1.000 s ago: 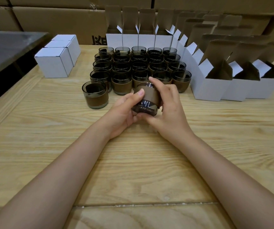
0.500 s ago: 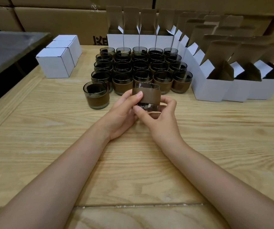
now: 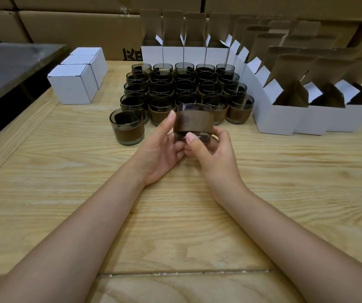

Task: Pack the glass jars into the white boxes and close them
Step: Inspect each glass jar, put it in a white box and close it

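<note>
Head view: both hands lift one glass jar (image 3: 193,121) upright above the wooden table (image 3: 285,193).
Left hand (image 3: 160,152): grasping the jar's side.
Right hand (image 3: 210,154): pinching its base.

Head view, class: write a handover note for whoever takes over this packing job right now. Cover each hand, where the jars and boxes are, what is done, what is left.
Left hand and right hand both hold one glass jar upright above the table.
The other jars stand in a block behind it, one lone jar at its front left.
Open white boxes line the back and right; three closed boxes stand at left.
Done: three boxes closed, contents unseen.
Left: box the held jar, then the rest, closing each.
</note>
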Tool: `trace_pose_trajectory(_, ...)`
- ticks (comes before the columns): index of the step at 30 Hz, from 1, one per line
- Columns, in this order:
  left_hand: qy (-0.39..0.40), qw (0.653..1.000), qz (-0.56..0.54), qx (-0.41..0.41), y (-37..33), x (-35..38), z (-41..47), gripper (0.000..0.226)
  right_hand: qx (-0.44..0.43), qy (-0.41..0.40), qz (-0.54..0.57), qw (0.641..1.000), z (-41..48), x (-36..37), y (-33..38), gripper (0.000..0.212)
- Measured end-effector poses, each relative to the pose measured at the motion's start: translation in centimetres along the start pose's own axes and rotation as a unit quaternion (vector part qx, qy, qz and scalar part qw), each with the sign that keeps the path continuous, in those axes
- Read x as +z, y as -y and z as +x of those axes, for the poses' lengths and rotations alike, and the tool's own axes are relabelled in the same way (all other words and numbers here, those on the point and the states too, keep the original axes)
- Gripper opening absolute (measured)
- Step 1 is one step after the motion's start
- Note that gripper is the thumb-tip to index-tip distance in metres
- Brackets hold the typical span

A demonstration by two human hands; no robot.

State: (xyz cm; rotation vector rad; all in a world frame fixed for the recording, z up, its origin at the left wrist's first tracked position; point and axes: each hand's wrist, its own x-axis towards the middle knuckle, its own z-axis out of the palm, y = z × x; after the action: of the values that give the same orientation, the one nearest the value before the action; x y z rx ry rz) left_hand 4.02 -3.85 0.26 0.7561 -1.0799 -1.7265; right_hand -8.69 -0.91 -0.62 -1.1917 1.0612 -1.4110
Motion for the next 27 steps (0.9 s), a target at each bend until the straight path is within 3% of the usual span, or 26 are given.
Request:
trace_pose_trajectory(5, 0.011, 1.0, 0.025, 0.002, -0.02, -0.07, 0.04, 0.053, -0.001, 0.017, -0.004, 1.0, 0.15, 0.32, -0.27, 0.058)
trace_pose_trajectory(8, -0.003, 0.999, 0.037, 0.001, -0.05, -0.03, 0.05, 0.053, 0.003, 0.017, 0.005, 1.0, 0.4, 0.38, -0.42, 0.057)
trace_pose_trajectory(14, -0.039, 0.999, 0.024, 0.013, -0.04, 0.24, 0.01, 0.077, -0.021, 0.015, -0.027, 0.999, 0.29, 0.11, -0.41, 0.048)
trace_pose_trajectory(19, -0.064, 0.997, 0.019, 0.038, -0.06, 0.32, 0.17, 0.074, -0.037, -0.013, -0.025, 0.999, 0.4, -0.39, 0.37, 0.072)
trace_pose_trajectory(27, -0.059, 0.997, 0.034, 0.045, 0.15, 0.43, -0.04, 0.067, -0.055, -0.005, -0.071, 0.996, 0.15, -0.2, -0.01, 0.055)
